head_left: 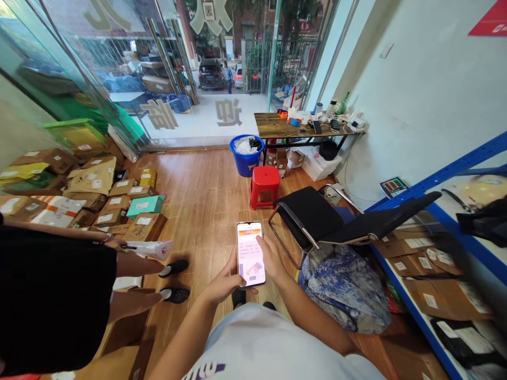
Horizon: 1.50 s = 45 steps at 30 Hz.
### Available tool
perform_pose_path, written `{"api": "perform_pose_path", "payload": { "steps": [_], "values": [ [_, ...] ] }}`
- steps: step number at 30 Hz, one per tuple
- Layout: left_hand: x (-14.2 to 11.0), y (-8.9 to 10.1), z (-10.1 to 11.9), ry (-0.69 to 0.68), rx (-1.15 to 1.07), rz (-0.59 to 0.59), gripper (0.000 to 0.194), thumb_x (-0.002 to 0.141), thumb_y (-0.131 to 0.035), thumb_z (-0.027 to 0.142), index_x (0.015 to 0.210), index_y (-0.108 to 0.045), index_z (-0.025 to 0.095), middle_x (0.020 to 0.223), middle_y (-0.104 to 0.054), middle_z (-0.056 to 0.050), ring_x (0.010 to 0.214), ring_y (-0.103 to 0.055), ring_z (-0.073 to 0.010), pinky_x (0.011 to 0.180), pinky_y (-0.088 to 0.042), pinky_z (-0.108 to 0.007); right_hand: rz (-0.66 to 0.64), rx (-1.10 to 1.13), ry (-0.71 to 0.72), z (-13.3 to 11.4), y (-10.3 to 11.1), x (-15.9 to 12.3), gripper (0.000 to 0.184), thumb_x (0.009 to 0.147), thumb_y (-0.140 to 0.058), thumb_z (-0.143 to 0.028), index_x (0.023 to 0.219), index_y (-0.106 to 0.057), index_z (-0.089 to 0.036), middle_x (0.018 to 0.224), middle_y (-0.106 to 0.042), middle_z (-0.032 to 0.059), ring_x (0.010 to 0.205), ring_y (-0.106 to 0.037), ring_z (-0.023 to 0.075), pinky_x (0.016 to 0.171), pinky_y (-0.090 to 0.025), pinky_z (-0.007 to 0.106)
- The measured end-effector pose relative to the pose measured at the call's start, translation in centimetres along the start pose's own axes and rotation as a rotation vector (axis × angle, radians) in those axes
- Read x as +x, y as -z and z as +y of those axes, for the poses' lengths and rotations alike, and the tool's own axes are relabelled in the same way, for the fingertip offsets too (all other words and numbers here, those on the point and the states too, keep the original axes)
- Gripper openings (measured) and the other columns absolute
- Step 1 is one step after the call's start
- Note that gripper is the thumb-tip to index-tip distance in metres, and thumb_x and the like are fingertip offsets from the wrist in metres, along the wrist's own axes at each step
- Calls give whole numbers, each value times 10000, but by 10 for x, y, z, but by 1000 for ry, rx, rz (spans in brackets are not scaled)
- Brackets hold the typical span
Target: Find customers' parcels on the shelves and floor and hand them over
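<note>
A smartphone with a lit, mostly white and pink screen is held upright in front of my body. My left hand grips its left edge and lower corner, the thumb lying over the bottom of the screen. Around the right edge closes my right hand, its thumb resting on the upper right part of the glass. The text on the screen is too small to read. Fingers behind the phone are mostly hidden.
To my left stands a person holding a white packet. Parcels cover the floor behind. Ahead are a red stool, a blue bucket and a cluttered table. A black chair and blue shelving stand right.
</note>
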<state>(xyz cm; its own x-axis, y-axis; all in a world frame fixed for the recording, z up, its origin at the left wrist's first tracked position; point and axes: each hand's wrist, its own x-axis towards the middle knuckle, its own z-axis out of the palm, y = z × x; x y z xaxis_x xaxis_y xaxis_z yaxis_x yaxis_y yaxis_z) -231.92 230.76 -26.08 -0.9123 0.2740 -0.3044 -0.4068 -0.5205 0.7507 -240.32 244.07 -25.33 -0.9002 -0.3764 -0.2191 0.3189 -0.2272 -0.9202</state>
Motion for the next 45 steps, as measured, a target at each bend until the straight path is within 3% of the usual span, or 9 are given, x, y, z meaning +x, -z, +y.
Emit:
{"api": "perform_pose_path", "payload": {
  "steps": [5,10,13,23,28,32,36,40,45],
  "values": [
    [-3,1,3,-5,-7,-7,1148,585,-571,56,1505,-43,495,1524,-346,-56,1155,-526,-306,749,-591,-383,46,-59,78,10,-1,-4,448,880,-489,-627,943,-615,-202,832,-703,44,771,-655,214,708,-519,325],
    [-5,3,3,-33,-32,-22,1108,600,-554,58,1512,-79,470,1496,-401,-50,1181,-522,-309,815,-575,-420,77,-252,373,22,5,-24,566,965,-314,-598,1344,-488,-215,1286,-609,116,1141,-584,252,977,-460,403],
    [-6,4,3,-35,-42,6,1119,596,-564,57,1505,-70,484,1513,-375,-54,1154,-546,-316,784,-584,-415,37,-351,475,25,9,-34,569,993,-259,-542,1437,-400,-215,1410,-505,130,1188,-550,257,997,-447,421],
    [-4,2,6,-30,-47,-5,1127,586,-590,77,1503,-80,487,1528,-353,-52,1128,-567,-309,768,-581,-402,-3,-547,599,25,17,-39,566,1002,-241,-479,1528,-238,-269,1472,-408,123,1279,-464,291,1042,-395,495],
    [1,2,8,-19,-46,-2,1121,586,-582,74,1511,-89,474,1516,-366,-65,1113,-571,-307,737,-584,-382,28,-775,712,12,22,-37,554,974,-244,-543,1448,-435,-330,1531,-285,68,1365,-314,358,1100,-270,593],
    [4,6,11,-28,-48,-5,1122,582,-576,75,1510,-88,475,1500,-384,-76,1085,-583,-307,666,-590,-340,17,-718,738,14,21,-32,568,973,-262,-542,1488,-354,-321,1549,-270,77,1384,-302,351,1101,-278,588],
    [6,17,19,-47,-52,6,1147,566,-572,74,1499,-57,500,1503,-361,-82,1049,-594,-298,608,-584,-307,-9,-372,517,14,0,-10,574,971,-353,-520,1479,-308,-256,1402,-490,124,1271,-485,290,1049,-399,490],
    [6,43,41,-50,-13,11,1173,564,-572,66,1501,-9,490,1487,-370,-86,1060,-577,-295,630,-579,-311,-49,-29,125,-4,-43,31,390,918,-484,-472,1207,-529,-215,1110,-684,89,1012,-648,248,870,-520,372],
    [10,89,80,-45,56,29,1177,576,-579,79,1511,32,448,1416,-442,-93,1091,-537,-303,645,-569,-321,-96,90,3,-12,-96,87,255,793,-630,-331,1008,-567,-210,907,-705,22,796,-668,202,722,-528,316]
  ]
}}
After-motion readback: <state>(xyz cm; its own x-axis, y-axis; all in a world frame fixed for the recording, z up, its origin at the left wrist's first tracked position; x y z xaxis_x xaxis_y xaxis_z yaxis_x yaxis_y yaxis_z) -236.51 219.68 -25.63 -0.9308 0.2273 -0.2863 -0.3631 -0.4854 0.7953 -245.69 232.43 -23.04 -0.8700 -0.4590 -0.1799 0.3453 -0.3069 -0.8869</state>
